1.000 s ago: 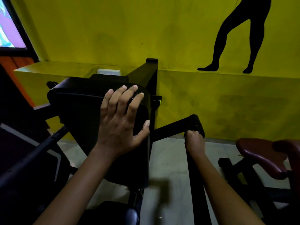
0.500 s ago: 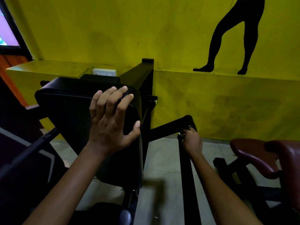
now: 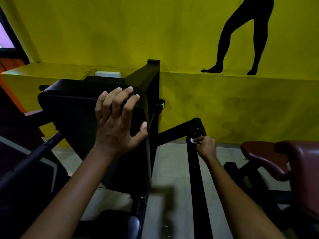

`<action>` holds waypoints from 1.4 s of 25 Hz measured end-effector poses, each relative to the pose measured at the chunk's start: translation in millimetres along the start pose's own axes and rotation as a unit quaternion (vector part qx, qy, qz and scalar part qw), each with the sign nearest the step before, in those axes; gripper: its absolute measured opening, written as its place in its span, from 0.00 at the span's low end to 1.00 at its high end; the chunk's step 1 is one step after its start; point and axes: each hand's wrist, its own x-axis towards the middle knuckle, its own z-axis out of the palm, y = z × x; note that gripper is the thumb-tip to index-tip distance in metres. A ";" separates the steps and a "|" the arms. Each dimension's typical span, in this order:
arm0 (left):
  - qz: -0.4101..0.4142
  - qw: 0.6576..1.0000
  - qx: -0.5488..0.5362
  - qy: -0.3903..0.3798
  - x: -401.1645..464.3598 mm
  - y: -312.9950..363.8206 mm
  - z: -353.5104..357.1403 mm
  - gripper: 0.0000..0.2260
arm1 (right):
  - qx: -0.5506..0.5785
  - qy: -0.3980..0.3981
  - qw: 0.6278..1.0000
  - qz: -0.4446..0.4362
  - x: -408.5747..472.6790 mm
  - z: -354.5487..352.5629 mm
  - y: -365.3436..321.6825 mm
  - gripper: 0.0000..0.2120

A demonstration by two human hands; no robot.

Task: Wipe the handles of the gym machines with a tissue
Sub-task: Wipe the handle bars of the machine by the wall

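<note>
Slipped down since a second ago: right hand (image 3: 206,147), off the top of the black handle (image 3: 196,128) to just below its knuckled end, at about four o'clock of the view. Curled there round a white tissue (image 3: 192,140), only a small scrap showing at the fingertips, pressed against the bar (image 3: 195,169) where handle meets upright. Left hand (image 3: 117,121) near centre, fingers spread wide and flat on the upper right corner of the black pad (image 3: 77,114), thumb hooked on the pad's right edge, nothing held. Handle at three o'clock of the pad, well apart from it. Maroon seat (image 3: 269,159) at four o'clock, far right. Yellow wall (image 3: 120,31) across the top, black leg silhouette (image 3: 241,35) at one o'clock. Pale floor (image 3: 170,166) between pad and bar.
</note>
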 end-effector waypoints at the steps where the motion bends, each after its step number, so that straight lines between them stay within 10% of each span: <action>1: 0.001 1.000 0.000 -0.001 0.1 0.3 0.1 0.28 | 0.006 0.001 1.000 0.004 -2.4 -0.6 2.3 0.08; 35: 0.022 0.993 0.031 -0.111 -2.0 4.2 -22.8 0.29 | -0.034 0.024 0.999 0.009 -169.5 -47.9 -3.3 0.05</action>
